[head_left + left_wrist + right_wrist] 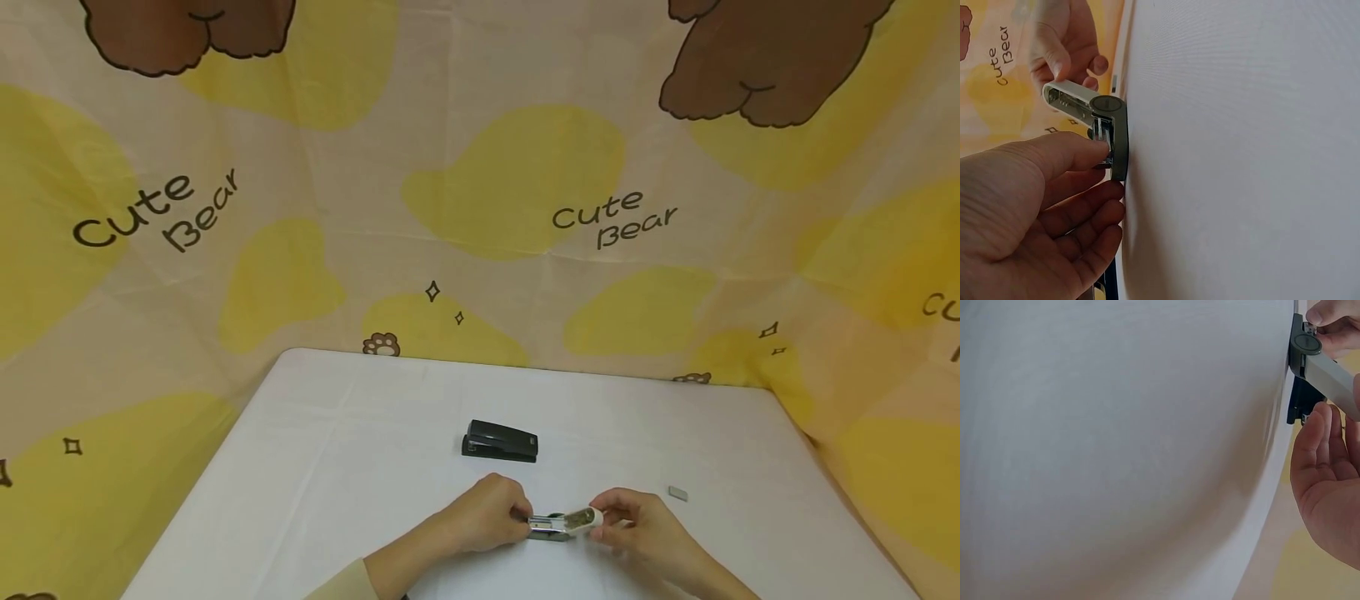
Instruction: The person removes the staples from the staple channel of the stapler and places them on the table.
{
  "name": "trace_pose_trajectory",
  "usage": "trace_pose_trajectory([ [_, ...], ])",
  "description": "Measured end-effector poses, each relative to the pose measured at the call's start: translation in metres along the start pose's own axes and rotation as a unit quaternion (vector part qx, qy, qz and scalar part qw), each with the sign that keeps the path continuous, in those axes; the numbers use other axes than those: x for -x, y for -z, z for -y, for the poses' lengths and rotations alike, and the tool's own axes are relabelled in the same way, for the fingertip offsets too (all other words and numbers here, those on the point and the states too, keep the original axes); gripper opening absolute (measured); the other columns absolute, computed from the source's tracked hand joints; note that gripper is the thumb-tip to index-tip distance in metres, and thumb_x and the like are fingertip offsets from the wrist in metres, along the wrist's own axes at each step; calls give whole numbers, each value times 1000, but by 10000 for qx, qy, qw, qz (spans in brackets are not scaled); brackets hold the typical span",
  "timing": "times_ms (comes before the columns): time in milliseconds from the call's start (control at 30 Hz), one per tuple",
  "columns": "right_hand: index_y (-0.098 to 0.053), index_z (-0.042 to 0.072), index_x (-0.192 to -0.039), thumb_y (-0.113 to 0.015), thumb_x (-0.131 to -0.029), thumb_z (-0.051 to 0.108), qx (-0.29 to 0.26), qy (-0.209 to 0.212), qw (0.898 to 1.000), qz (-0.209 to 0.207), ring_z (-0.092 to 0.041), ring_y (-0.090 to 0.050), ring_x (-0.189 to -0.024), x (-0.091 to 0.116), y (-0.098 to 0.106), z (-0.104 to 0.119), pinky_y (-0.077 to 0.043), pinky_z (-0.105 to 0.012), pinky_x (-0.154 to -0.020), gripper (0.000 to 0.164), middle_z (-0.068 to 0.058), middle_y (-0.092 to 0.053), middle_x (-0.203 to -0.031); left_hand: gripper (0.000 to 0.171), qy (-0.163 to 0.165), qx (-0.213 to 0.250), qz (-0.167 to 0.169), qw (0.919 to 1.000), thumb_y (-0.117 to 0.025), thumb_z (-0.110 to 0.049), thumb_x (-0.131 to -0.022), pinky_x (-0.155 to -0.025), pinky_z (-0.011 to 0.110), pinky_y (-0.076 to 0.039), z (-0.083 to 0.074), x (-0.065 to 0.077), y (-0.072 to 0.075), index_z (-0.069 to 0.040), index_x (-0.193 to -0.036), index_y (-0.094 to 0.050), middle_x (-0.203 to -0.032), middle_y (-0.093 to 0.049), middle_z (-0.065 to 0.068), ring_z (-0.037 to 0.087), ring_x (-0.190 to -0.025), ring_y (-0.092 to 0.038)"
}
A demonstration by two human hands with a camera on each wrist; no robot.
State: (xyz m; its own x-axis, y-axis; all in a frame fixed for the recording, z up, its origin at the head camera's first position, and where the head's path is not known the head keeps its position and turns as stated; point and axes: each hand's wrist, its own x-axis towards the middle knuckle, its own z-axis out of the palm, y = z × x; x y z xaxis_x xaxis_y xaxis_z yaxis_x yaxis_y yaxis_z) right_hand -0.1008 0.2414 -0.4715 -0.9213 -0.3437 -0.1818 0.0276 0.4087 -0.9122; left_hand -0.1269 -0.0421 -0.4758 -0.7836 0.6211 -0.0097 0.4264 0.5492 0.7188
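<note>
A white-and-grey stapler (551, 536) lies on the table with its white cover (583, 521) swung wide back on the hinge. The metal staple channel (1102, 131) is exposed. My left hand (487, 512) pinches the channel's end between thumb and forefinger, its other fingers curled beside the base. On the other side, my right hand (647, 532) holds the tip of the raised cover with thumb and fingers. The right wrist view shows the round hinge (1307, 343) and the cover's outer side, with the right hand (1329, 481) partly cut off by the frame.
A black stapler (501, 442) stands closed behind my hands. To the right lies a small grey block (678, 493), shaped like a strip of staples. The white table (360, 467) has a patterned cloth (480, 275) hanging behind it and along its sides.
</note>
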Motion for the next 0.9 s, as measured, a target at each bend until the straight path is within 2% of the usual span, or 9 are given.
trace_pose_trajectory([
  [233, -69, -3, -114, -84, -88, 8, -68, 65, 10000, 12, -11, -62, -75, 4, 5, 0, -52, -24, -60, 33, -9, -65, -88, 13, -113, -32, 26, 9999, -80, -5, -84, -63, 17, -45, -4, -4, -3, -9, -96, -84, -81, -70, -10, -2, -70, -52],
  [600, -69, -3, -113, -84, -87, 11, 176, 31, 9998, -130, -11, -65, -75, 9, 19, -9, -53, -26, -61, 33, -9, -69, -89, 9, -177, -139, 19, 9997, -82, -7, -84, -66, 17, -47, -9, -20, -13, -10, -93, -84, -82, -71, -10, -3, -72, -54],
  [767, -70, -4, -113, -85, -87, 11, 304, 154, 9992, -223, -8, -64, -76, 13, 27, -13, -52, -26, -61, 33, -8, -70, -88, 6, -202, -255, 24, 9995, -81, -8, -85, -63, 16, -45, -15, -26, -16, -12, -89, -84, -75, -66, -15, -3, -69, -51],
  [900, -71, -3, -113, -85, -87, 13, 501, 168, 9982, -301, -8, -65, -78, 17, 34, -15, -52, -26, -62, 33, -5, -70, -91, 6, -311, -158, 61, 9994, -81, -6, -86, -62, 16, -44, -19, -32, -19, -11, -86, -84, -72, -63, -16, -3, -68, -49],
])
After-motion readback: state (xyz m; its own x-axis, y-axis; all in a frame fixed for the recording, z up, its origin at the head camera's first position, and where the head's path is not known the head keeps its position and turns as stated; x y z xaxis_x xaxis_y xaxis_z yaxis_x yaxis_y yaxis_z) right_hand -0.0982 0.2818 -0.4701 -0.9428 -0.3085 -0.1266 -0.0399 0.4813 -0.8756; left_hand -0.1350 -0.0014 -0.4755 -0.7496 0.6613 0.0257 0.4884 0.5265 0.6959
